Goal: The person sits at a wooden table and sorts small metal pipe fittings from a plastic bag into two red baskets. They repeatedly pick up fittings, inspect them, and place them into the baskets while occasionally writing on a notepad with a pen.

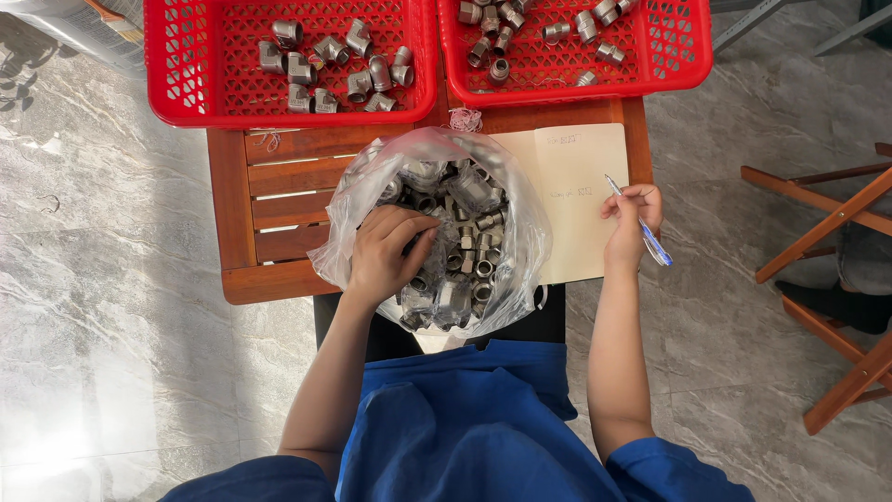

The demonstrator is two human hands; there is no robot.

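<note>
The left hand [386, 251] reaches down into a clear plastic bag [520, 232], its fingers curled among the metal fittings [465, 232] inside; whether it has one pinched cannot be told. The fittings are small, dull silver pieces, some like nuts, some like short threaded sleeves, heaped loosely and catching the light. The bag sits open at the near edge of a small wooden table [269, 214], its crinkled rim spread wide.

The right hand [632, 223] holds a blue pen [641, 228] between thumb and fingers, resting on the edge of a tan notebook [571, 186] just beside the bag.

At the far side of the table stand two red baskets: the left basket [186, 65] holds elbow-shaped fittings, the right basket [669, 46] straight ones.
</note>
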